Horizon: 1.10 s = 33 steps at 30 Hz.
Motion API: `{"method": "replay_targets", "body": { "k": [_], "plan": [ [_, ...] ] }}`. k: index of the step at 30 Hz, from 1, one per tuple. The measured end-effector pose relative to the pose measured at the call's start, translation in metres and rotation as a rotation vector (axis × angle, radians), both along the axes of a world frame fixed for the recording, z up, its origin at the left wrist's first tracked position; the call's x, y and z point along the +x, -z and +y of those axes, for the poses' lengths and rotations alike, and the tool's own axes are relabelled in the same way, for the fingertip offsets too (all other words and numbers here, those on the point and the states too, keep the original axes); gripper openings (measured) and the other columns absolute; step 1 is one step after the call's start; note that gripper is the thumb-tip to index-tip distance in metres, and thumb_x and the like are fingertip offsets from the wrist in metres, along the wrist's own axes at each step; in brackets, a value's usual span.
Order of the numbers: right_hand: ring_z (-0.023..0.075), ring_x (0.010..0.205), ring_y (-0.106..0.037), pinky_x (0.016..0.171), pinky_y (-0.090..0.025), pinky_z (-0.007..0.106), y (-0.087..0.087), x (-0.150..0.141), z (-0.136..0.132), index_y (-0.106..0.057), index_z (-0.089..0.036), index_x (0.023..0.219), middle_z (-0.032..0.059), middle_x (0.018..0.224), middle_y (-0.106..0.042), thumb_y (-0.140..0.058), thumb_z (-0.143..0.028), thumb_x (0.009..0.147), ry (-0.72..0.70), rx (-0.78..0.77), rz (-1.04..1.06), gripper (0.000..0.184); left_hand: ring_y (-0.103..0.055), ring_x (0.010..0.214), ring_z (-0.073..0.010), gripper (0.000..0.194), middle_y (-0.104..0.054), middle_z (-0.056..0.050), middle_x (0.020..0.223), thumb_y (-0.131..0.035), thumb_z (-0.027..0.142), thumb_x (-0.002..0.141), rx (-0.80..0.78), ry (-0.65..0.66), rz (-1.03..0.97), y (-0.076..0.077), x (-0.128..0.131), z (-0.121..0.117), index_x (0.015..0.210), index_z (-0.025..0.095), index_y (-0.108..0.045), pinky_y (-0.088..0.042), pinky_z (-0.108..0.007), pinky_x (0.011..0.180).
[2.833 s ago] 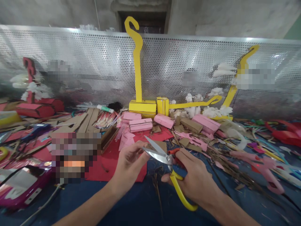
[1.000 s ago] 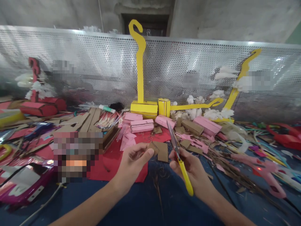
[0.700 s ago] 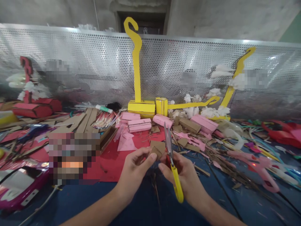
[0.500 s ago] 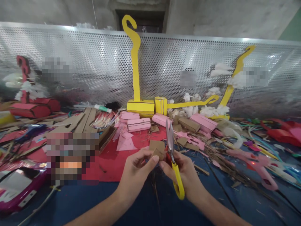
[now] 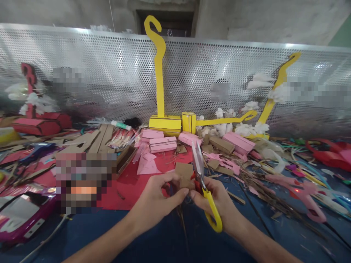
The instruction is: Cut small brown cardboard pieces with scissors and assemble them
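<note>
Between finger and thumb, my left hand (image 5: 161, 195) pinches a small piece of brown cardboard (image 5: 184, 171) at the middle of the view. My right hand (image 5: 216, 199) is closed around scissors (image 5: 199, 164) with yellow and red handles. Their blades point up and away from me and stand slightly apart, beside the cardboard and not around it. The right fingertips meet the cardboard's near right edge; whether they also grip it I cannot tell. Beyond my hands lie pink-covered blocks (image 5: 163, 145) and a red sheet (image 5: 131, 197).
A yellow hammer shape (image 5: 159, 84) stands against the perforated metal panel (image 5: 104, 73); another yellow one (image 5: 188, 122) lies beside it. To the right rests a pink glue gun (image 5: 304, 191) with a lit red light. Cardboard strips (image 5: 101, 140) and a purple-and-white device (image 5: 26, 219) are on the left.
The scissors have turned slightly, their handle swinging right and their blades opening a little. My left hand has shifted a bit on the cardboard. The view has moved slightly.
</note>
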State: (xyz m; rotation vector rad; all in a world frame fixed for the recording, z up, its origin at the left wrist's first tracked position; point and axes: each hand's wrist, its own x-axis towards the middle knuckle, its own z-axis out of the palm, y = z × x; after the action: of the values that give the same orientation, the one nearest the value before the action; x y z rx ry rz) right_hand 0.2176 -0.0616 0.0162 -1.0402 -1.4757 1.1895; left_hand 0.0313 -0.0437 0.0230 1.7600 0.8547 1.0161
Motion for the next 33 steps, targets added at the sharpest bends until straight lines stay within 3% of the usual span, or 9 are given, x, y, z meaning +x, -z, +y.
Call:
{"method": "replay_targets", "body": {
  "k": [2, 5, 8, 12, 15, 18, 26, 33],
  "plan": [
    [0.0109, 0.061, -0.040, 0.057, -0.037, 0.023, -0.002, 0.001, 0.000, -0.058, -0.019, 0.072, -0.0050, 0.066, -0.048, -0.080, -0.034, 0.073, -0.012, 0.007, -0.048, 0.027, -0.059, 0.073, -0.0154, 0.015, -0.070, -0.004, 0.078, -0.069, 0.027, 0.089, 0.010, 0.078, 0.052, -0.004, -0.004, 0.003, 0.083, 0.014, -0.073, -0.047, -0.026, 0.069],
    [0.0118, 0.063, -0.043, 0.059, -0.038, 0.024, -0.005, 0.003, -0.001, -0.057, -0.020, 0.076, -0.0049, 0.070, -0.049, -0.078, -0.034, 0.076, -0.028, 0.000, -0.104, 0.026, -0.062, 0.077, -0.0168, 0.012, -0.073, -0.006, 0.083, -0.069, 0.024, 0.088, -0.005, 0.090, 0.035, -0.004, -0.005, 0.006, 0.086, 0.014, -0.075, -0.048, -0.027, 0.072],
    [0.0134, 0.067, -0.046, 0.061, -0.039, 0.025, -0.007, 0.009, -0.001, -0.055, -0.021, 0.082, -0.0041, 0.076, -0.051, -0.078, -0.038, 0.078, 0.024, 0.039, -0.189, 0.029, -0.065, 0.081, -0.0166, 0.012, -0.074, -0.005, 0.085, -0.072, 0.027, 0.088, -0.086, 0.080, -0.131, 0.000, -0.003, 0.009, 0.084, 0.016, -0.075, -0.050, -0.026, 0.076],
    [0.0164, 0.072, -0.045, 0.061, -0.039, 0.027, -0.009, 0.026, -0.003, -0.047, -0.024, 0.087, -0.0025, 0.083, -0.049, -0.077, -0.042, 0.080, 0.157, 0.259, -0.494, 0.035, -0.065, 0.083, -0.0126, 0.013, -0.072, 0.000, 0.083, -0.077, 0.032, 0.087, -0.223, 0.023, -0.436, 0.004, -0.003, 0.013, 0.087, 0.019, -0.076, -0.049, -0.021, 0.079],
    [0.0196, 0.078, -0.047, 0.064, -0.040, 0.030, -0.011, 0.036, -0.005, -0.045, -0.024, 0.097, 0.0010, 0.092, -0.051, -0.072, -0.042, 0.085, 0.179, 0.401, -0.731, 0.035, -0.063, 0.079, -0.0097, 0.012, -0.069, 0.002, 0.077, -0.079, 0.033, 0.087, -0.284, -0.007, -0.533, 0.006, -0.003, 0.014, 0.090, 0.021, -0.078, -0.048, -0.018, 0.077],
    [0.0228, 0.084, -0.051, 0.069, -0.043, 0.033, -0.014, 0.037, -0.007, -0.045, -0.024, 0.105, 0.0052, 0.102, -0.053, -0.072, -0.042, 0.086, 0.152, 0.414, -0.849, 0.038, -0.062, 0.080, -0.0092, 0.011, -0.069, 0.002, 0.081, -0.079, 0.032, 0.087, -0.268, -0.004, -0.580, 0.009, -0.003, 0.014, 0.090, 0.021, -0.078, -0.049, -0.017, 0.079],
    [0.0244, 0.091, -0.056, 0.078, -0.046, 0.035, -0.024, 0.026, -0.014, -0.049, -0.024, 0.105, 0.0055, 0.106, -0.056, -0.081, -0.036, 0.080, 0.084, 0.367, -0.835, 0.042, -0.064, 0.083, -0.0100, 0.007, -0.073, 0.000, 0.088, -0.078, 0.027, 0.088, -0.289, 0.029, -0.625, 0.014, -0.004, 0.015, 0.090, 0.020, -0.077, -0.050, -0.020, 0.087],
    [0.0266, 0.100, -0.059, 0.085, -0.048, 0.039, -0.024, 0.028, -0.016, -0.051, -0.023, 0.110, 0.0074, 0.112, -0.059, -0.077, -0.035, 0.082, 0.057, 0.366, -0.858, 0.040, -0.063, 0.077, -0.0127, 0.012, -0.071, 0.000, 0.079, -0.082, 0.026, 0.083, -0.226, 0.010, -0.601, 0.012, -0.007, 0.018, 0.080, 0.017, -0.075, -0.050, -0.021, 0.078]
  ]
}}
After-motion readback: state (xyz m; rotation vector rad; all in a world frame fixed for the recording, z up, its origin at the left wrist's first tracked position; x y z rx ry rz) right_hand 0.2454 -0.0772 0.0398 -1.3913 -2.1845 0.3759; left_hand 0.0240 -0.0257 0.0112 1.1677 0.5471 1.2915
